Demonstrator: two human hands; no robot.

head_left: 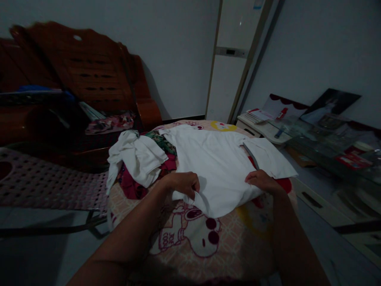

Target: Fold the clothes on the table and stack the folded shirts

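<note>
A white shirt (208,159) lies spread over a round table covered by a patterned cloth (235,246). At the shirt's near left edge, my left hand (186,184) pinches the fabric and lifts it a little. My right hand (262,180) has its fingers closed on the near right edge. Between the two hands the hem sags in a curve. Beyond my right hand is a folded white garment (272,157), with a dark grey strip (251,155) beside it. Left of the shirt, a crumpled white garment (135,155) rests on dark red and green clothes (132,186).
A carved wooden chair (92,71) with clothes on its seat stands at the back left, a woven lounger (53,178) at the left. A tall white cabinet unit (229,75) is behind the table. At the right, a glass-topped stand (321,147) holds papers and boxes.
</note>
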